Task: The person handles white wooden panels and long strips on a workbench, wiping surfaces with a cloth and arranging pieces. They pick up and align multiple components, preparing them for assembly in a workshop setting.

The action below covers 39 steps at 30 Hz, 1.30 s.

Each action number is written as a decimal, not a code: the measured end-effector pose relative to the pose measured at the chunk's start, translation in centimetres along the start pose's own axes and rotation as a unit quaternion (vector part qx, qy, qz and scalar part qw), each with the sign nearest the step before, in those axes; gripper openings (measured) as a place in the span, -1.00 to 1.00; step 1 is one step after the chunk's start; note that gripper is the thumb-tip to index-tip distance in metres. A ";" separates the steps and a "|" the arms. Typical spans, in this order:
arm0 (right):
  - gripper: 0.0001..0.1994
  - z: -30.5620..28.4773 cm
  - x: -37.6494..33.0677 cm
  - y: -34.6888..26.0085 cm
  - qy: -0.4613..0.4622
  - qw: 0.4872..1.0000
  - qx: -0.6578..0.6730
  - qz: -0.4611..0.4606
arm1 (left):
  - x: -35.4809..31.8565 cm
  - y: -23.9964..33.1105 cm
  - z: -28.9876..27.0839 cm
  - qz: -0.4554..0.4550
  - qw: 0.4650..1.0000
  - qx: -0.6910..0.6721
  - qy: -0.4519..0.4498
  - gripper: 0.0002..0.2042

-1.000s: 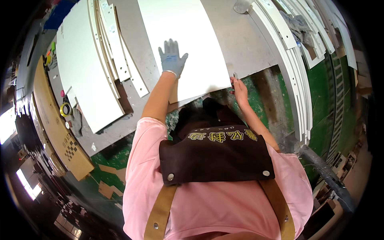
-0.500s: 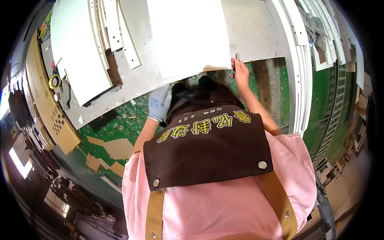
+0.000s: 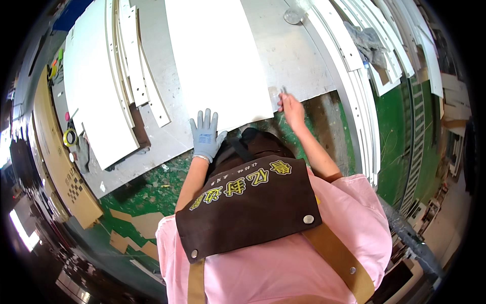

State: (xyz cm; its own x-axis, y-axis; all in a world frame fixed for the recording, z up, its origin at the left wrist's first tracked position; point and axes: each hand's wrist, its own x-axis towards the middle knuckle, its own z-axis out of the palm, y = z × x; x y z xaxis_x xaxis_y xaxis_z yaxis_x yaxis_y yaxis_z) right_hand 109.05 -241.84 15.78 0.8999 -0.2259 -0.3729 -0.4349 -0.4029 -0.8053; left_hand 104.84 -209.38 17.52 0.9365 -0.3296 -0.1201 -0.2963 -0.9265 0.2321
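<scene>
Left hand (image 3: pixel 205 137), gloved in grey: flat and spread, its fingers on the near left corner of a white board (image 3: pixel 223 61); how hard it presses cannot be told. Right hand (image 3: pixel 292 110), bare: fingers closed on a small slim object (image 3: pixel 284 90), too small to identify, just beside the board's near right corner.

Clock directions are taken from midway between the hands, twelve straight ahead of the person. The board lies on a grey surface (image 3: pixel 298 66), running away toward twelve o'clock. At ten, a second white panel (image 3: pixel 96 91) lies with narrow drilled strips (image 3: pixel 135 66) along its right side. At nine, a tape roll (image 3: pixel 70 137) sits beside a long cardboard box (image 3: pixel 76 190). At two, a crumpled grey cloth (image 3: pixel 367 40) rests on white strips; more long white strips (image 3: pixel 367 116) stand stacked at three. At eight, cardboard scraps (image 3: pixel 147 224) lie on the green floor (image 3: pixel 134 187).
</scene>
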 end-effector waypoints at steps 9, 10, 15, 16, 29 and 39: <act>-0.35 -5.8 15.8 -7.8 0.199 0.963 -0.001 -0.184 | -4.7 0.0 1.2 -0.056 0.997 -0.039 0.022 -0.27; -0.30 -5.9 18.4 -8.2 0.207 0.957 0.046 -0.197 | -5.1 0.0 1.1 -0.064 0.996 -0.049 0.032 -0.28; -0.07 -6.3 30.4 -8.6 0.233 0.905 0.134 -0.329 | -7.1 -0.3 1.6 -0.106 0.992 -0.049 0.041 -0.27; 0.03 -5.9 31.9 -9.2 0.253 0.903 0.097 -0.334 | -7.8 -0.5 1.9 -0.128 0.989 -0.061 0.034 -0.27; -0.50 -6.7 25.7 -16.1 -0.123 0.975 0.027 -0.184 | -10.0 -2.9 1.8 -0.212 0.972 -0.075 0.069 -0.42; -0.24 4.5 1.6 -16.4 -0.438 0.874 -0.186 0.098 | -10.6 -5.6 1.8 -0.148 0.973 -0.136 0.116 -0.47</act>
State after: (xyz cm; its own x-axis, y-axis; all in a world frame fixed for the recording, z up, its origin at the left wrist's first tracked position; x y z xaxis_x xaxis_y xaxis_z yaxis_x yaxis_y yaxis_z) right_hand 117.79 -231.65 26.32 0.4148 0.3782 -0.8276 -0.4159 -0.7302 -0.5421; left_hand 96.20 -201.03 15.76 0.9997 0.0235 -0.0080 0.0245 -0.8815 0.4716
